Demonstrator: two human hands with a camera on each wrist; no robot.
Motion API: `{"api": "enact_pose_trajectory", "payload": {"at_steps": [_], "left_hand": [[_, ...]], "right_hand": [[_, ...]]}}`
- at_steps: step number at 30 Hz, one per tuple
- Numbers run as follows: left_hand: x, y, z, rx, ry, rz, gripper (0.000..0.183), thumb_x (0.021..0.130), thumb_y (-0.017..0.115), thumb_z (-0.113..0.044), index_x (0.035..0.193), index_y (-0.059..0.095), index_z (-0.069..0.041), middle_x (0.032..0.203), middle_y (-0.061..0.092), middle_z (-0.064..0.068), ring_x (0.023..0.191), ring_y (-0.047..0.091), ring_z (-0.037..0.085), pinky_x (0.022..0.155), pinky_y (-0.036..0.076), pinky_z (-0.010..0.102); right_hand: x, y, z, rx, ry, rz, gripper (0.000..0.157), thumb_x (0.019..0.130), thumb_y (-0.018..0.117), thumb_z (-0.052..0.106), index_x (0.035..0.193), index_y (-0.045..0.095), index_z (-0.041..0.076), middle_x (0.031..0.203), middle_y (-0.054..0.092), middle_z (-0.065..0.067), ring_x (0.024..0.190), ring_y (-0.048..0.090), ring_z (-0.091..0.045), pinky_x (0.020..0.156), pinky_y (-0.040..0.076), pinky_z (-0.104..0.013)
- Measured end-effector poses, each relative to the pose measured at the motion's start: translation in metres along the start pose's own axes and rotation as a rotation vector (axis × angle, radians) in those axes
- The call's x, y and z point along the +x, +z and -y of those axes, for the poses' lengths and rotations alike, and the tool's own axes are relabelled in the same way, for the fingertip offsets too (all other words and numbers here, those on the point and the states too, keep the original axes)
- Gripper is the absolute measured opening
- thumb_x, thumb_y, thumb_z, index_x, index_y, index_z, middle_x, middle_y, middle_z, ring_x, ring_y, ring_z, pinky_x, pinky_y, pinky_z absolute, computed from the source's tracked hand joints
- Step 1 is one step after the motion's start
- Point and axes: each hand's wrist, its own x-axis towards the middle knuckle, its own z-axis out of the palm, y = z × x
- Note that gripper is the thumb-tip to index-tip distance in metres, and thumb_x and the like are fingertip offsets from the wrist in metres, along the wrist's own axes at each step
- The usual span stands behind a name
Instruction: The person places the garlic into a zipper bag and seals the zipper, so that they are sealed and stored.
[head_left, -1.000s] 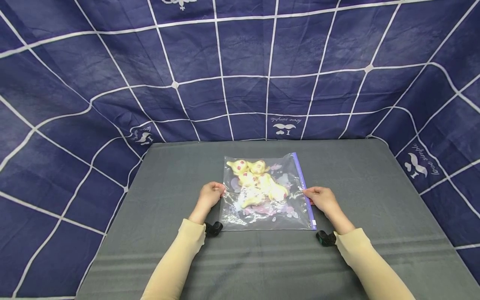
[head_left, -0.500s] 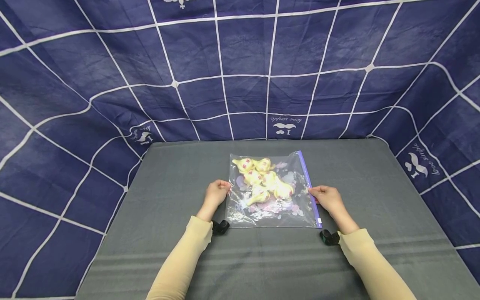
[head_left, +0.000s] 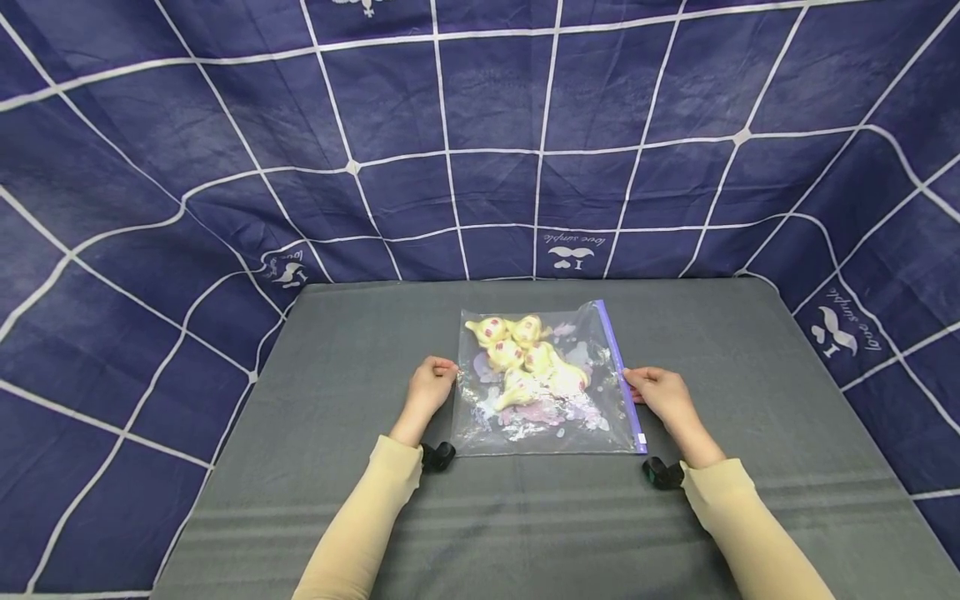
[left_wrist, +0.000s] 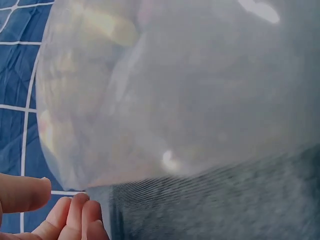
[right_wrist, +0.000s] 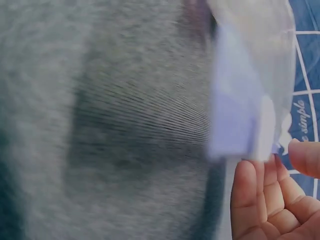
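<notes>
A clear zip bag with a purple zip strip down its right side lies flat on the grey cloth. Inside it are several pale yellow, bulb-shaped pieces with pointed ends and pink marks. My left hand is beside the bag's left edge; in the left wrist view its thumb stands apart from the fingers, with nothing pinched. By the purple strip is my right hand, its thumb also spread from the fingers. Whether the fingertips still touch the bag is hard to tell.
Grey cloth covers the table. Blue curtains with white grid lines stand behind it and at both sides. A small black wrist device sits by the left wrist, another by the right.
The bag has shifted right along with both hands, mostly in the earlier half second. Since then the left hand has edged slightly left and the right hand slightly right.
</notes>
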Motion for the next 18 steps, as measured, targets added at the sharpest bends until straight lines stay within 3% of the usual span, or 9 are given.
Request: {"api": "enact_pose_trajectory", "payload": {"at_steps": [3, 6, 10, 13, 18], "left_hand": [[0.0, -0.002, -0.003, -0.015, 0.012, -0.026, 0.023, 0.095, 0.061, -0.019, 0.108, 0.065, 0.0, 0.102, 0.07, 0.017, 0.095, 0.067, 0.03, 0.08, 0.052, 0.039], [-0.001, -0.005, -0.007, -0.043, 0.019, -0.055, 0.023, 0.095, 0.061, -0.018, 0.108, 0.065, 0.001, 0.104, 0.07, 0.018, 0.098, 0.067, 0.031, 0.083, 0.053, 0.041], [-0.006, -0.006, -0.015, -0.049, 0.062, -0.086, 0.022, 0.095, 0.062, -0.016, 0.11, 0.065, 0.001, 0.108, 0.068, 0.019, 0.103, 0.065, 0.033, 0.089, 0.051, 0.044], [-0.012, -0.005, -0.024, -0.006, 0.139, -0.101, 0.025, 0.095, 0.062, -0.016, 0.113, 0.064, 0.0, 0.114, 0.064, 0.021, 0.109, 0.06, 0.036, 0.094, 0.047, 0.048], [-0.027, 0.004, -0.044, 0.081, 0.344, -0.134, 0.029, 0.095, 0.062, -0.018, 0.118, 0.061, 0.0, 0.124, 0.059, 0.022, 0.118, 0.051, 0.04, 0.098, 0.043, 0.052]], "right_hand": [[0.0, -0.004, 0.004, 0.019, -0.02, -0.023, 0.043, 0.098, 0.058, 0.026, 0.116, 0.064, -0.013, 0.086, 0.074, -0.011, 0.067, 0.061, 0.003, 0.065, 0.054, -0.016], [-0.001, -0.006, 0.008, -0.046, -0.035, -0.078, 0.041, 0.098, 0.058, 0.027, 0.114, 0.066, -0.01, 0.088, 0.075, -0.014, 0.066, 0.062, 0.002, 0.064, 0.052, -0.017], [-0.007, -0.007, 0.016, -0.158, -0.084, -0.159, 0.04, 0.098, 0.056, 0.031, 0.114, 0.068, -0.004, 0.097, 0.075, -0.017, 0.076, 0.07, -0.016, 0.072, 0.051, -0.029], [-0.012, -0.001, 0.026, -0.175, -0.153, -0.203, 0.04, 0.099, 0.055, 0.032, 0.117, 0.067, -0.002, 0.104, 0.073, -0.019, 0.092, 0.07, -0.031, 0.08, 0.052, -0.042], [-0.02, 0.017, 0.045, -0.151, -0.343, -0.267, 0.031, 0.097, 0.06, 0.024, 0.114, 0.068, 0.0, 0.106, 0.071, -0.019, 0.096, 0.068, -0.034, 0.083, 0.052, -0.045]]}}
